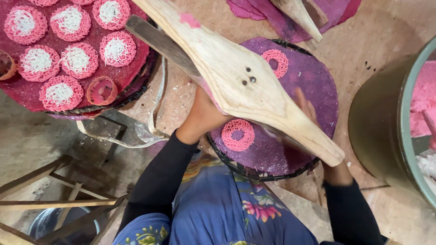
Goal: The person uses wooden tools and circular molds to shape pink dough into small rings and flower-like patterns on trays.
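Observation:
A long pale wooden press stretches diagonally over a round purple tray. My left hand grips it from underneath near the middle. My right hand is mostly hidden behind its near end, fingers showing above the wood and seeming to hold it. Two pink lacy noodle rounds lie on the purple tray, one near me and one farther off.
At the upper left a dark red tray carries several pink rounds with white centres. A large metal pot with pink dough stands at the right. A wooden frame and a steel bowl sit lower left. Pink cloth lies at the top.

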